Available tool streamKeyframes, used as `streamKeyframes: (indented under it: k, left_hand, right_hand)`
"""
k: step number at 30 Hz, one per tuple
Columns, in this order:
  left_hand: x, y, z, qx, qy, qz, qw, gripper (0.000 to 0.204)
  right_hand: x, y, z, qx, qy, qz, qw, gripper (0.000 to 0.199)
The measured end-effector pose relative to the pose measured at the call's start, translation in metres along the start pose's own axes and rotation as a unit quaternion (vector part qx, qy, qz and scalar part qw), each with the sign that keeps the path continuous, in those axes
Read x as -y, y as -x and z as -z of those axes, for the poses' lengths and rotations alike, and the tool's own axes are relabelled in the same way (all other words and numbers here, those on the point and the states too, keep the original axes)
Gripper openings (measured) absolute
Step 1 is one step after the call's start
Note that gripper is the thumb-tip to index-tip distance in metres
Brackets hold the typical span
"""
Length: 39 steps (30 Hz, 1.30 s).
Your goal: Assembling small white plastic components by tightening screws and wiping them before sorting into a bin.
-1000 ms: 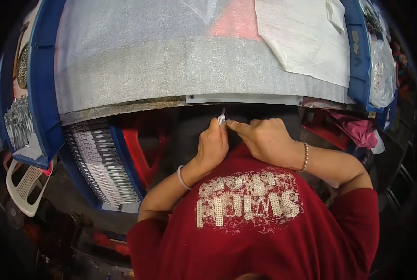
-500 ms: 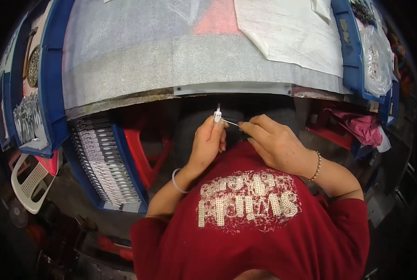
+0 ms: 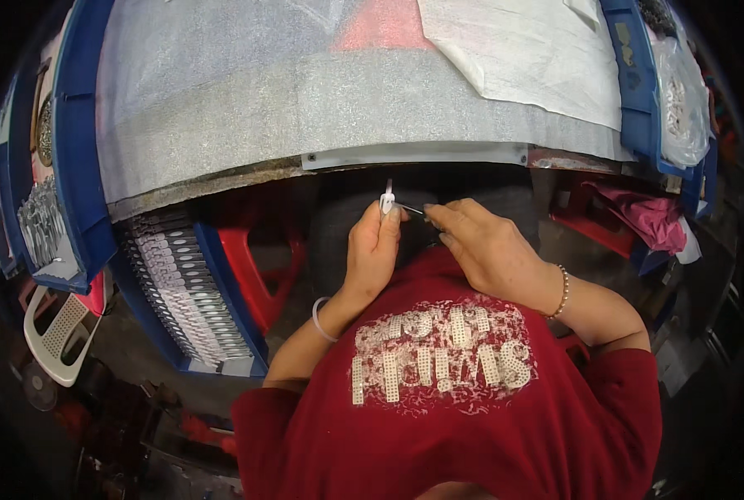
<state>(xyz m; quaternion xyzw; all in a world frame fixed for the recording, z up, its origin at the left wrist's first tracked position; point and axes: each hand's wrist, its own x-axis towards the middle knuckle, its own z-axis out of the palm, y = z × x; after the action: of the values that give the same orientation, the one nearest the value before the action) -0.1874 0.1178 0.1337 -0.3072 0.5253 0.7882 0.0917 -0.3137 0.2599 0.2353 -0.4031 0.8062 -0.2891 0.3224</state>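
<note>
Over my lap, just short of the table edge, my left hand point(image 3: 372, 254) is closed on a small white piece point(image 3: 387, 201). A slim stem sticks up from its far end, and the rest is covered by my fingers. From the right, my right hand point(image 3: 499, 254) grips a thin metal rod-like tool point(image 3: 410, 209), with its handle hidden in the hand. The tool's far end points left and meets or nearly meets the white piece by my left thumb; contact is too small to tell.
A table point(image 3: 355, 108) covered in grey foam sheet spans the far side, with a white cloth point(image 3: 522, 58) on it. Blue bins point(image 3: 84, 142) flank it. Below left, a blue crate point(image 3: 230, 300) holds rows of metal pieces beside a red stool point(image 3: 255, 275). A maroon cloth point(image 3: 639, 221) lies right.
Both hands stay close together over my lap. The metal tool's visible part looks shorter, as my right hand has shifted slightly left and up. The view has tilted a little.
</note>
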Motion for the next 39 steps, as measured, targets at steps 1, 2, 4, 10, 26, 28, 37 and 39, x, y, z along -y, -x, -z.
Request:
streamKeyframes:
  k: [1, 2, 4, 10, 26, 28, 37, 39]
  left_hand:
    - [0.002, -0.001, 0.0, -0.015, -0.061, -0.033, 0.998, 0.019]
    - [0.003, -0.001, -0.001, -0.015, -0.06, -0.031, 0.998, 0.019]
    - [0.005, -0.003, -0.001, -0.031, -0.155, -0.097, 0.983, 0.018]
    - [0.003, -0.007, -0.004, -0.065, -0.251, -0.187, 0.947, 0.016]
    - [0.011, -0.014, 0.001, -0.069, -0.263, -0.222, 0.936, 0.014]
    - [0.008, -0.012, 0.002, -0.061, -0.244, -0.191, 0.949, 0.015]
    - [0.01, -0.015, 0.002, -0.073, -0.252, -0.188, 0.946, 0.013]
    - [0.012, -0.014, 0.004, -0.075, -0.256, -0.187, 0.946, 0.013]
  right_hand:
    - [0.0, -0.001, -0.001, 0.006, -0.069, -0.06, 0.996, 0.038]
    - [-0.001, -0.002, -0.003, 0.007, -0.069, -0.061, 0.996, 0.038]
    - [-0.004, -0.004, -0.007, -0.041, -0.058, -0.026, 0.997, 0.032]
    - [-0.014, -0.02, -0.017, -0.045, 0.101, 0.044, 0.993, 0.031]
    - [-0.011, -0.037, 0.002, 0.098, -0.067, -0.05, 0.992, 0.044]
    - [0.015, -0.041, 0.012, 0.169, 0.215, 0.017, 0.962, 0.049]
    - [-0.004, -0.041, -0.003, 0.12, 0.131, 0.001, 0.984, 0.043]
    - [-0.008, -0.038, -0.009, 0.109, 0.078, -0.036, 0.99, 0.04]
